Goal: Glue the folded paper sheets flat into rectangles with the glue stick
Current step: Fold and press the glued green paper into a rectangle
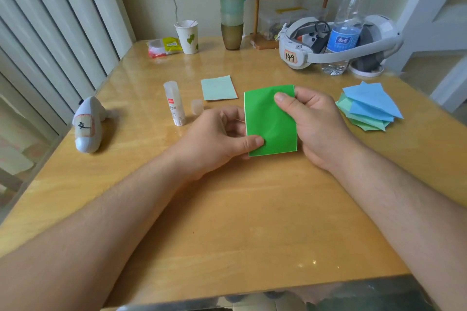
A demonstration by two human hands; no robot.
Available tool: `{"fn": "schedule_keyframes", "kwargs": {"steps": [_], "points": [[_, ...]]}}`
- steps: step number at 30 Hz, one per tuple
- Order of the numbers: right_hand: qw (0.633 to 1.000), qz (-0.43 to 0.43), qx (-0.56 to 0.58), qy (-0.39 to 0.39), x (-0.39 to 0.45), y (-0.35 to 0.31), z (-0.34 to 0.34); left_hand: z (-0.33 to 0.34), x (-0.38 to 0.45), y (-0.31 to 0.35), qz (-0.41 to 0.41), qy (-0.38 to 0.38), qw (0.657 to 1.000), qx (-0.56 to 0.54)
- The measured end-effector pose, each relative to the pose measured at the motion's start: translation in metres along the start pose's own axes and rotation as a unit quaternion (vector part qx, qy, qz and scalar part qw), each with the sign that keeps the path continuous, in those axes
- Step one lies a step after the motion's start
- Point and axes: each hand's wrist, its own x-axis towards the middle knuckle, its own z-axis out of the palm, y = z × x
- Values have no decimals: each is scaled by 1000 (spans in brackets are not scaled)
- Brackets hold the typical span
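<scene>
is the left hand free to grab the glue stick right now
Probably not yet: the left hand pinches the green paper. The glue stick stands close by, nothing between.

Both hands are holding a bright green folded paper rectangle [270, 121] above the glossy wooden worktop [227, 222]: the left hand [217, 141] is pinching its lower left corner, the right hand [316, 118] its upper right edge. A white uncapped glue stick [174, 103] is standing beside its clear cap [197, 106]. A pale green glued paper rectangle [219, 88] is lying behind, and a pile of blue and green folded paper sheets [369, 108] is lying to the right.

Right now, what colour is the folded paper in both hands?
Bright green, clearest in the head view.
</scene>
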Motion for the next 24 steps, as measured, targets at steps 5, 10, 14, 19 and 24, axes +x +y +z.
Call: {"fn": "schedule_keyframes", "kwargs": {"steps": [5, 10, 14, 19, 24], "points": [[999, 22, 26, -9, 0, 0, 1, -3, 2, -4, 11, 35, 999, 34], [997, 6, 54, -52, 0, -2, -5, -6, 5, -6, 70, 154, 973, 160], [989, 58, 76, -113, 0, -1, -9, -7, 6, 1, 76, 270, 955, 101], [974, 115, 137, -141, 0, -3, -6, -9, 6, 2, 57, 250, 967, 0], [995, 53, 25, -78, -3, 7, -2, -3, 4, 9, 20, 183, 979, -93]]}}
